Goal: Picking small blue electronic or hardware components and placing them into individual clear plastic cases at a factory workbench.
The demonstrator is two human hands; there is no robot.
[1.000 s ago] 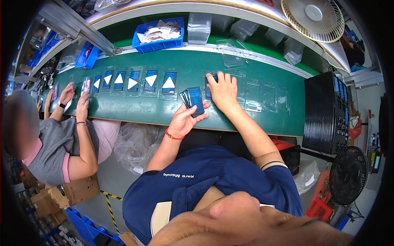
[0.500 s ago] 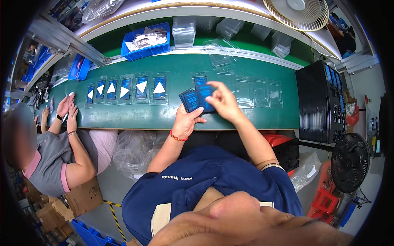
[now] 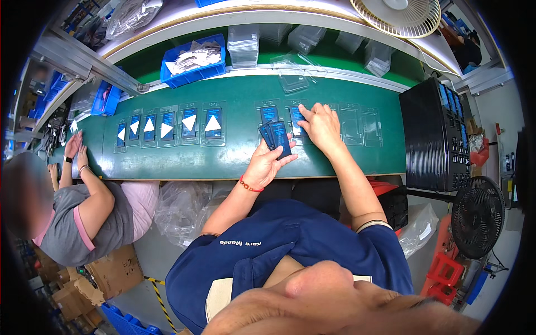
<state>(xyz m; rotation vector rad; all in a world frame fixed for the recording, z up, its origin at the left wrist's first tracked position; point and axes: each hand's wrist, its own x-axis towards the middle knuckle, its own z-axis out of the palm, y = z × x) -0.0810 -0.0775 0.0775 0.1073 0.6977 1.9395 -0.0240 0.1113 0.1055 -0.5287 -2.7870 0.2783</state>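
My left hand (image 3: pixel 266 163) is closed around a fanned stack of flat, dark blue-black phone batteries (image 3: pixel 281 139). My right hand (image 3: pixel 322 128) has its fingers bent over another phone battery (image 3: pixel 296 118), gripping its edge as it lies in a clear plastic tray (image 3: pixel 303 142); part of both is covered by the hand. Just left of it, a further battery (image 3: pixel 269 114) sits in its own clear tray, partly behind the held stack. Further left, a row of clear trays holds several batteries (image 3: pixel 213 134), each with a white triangular piece (image 3: pixel 213 123) on top.
Clear trays (image 3: pixel 349 125) line the green bench (image 3: pixel 234 159) on the right. Behind stand loose clear trays (image 3: pixel 293 82), stacked ones (image 3: pixel 243 47) and a blue bin (image 3: pixel 195 72) of white pieces. A black rack (image 3: pixel 430 139) borders the right end; a co-worker (image 3: pixel 84 223) sits left.
My right hand has moved right from the first battery's tray to the neighbouring tray, where a battery now lies. My left hand has shifted right and up with its stack.
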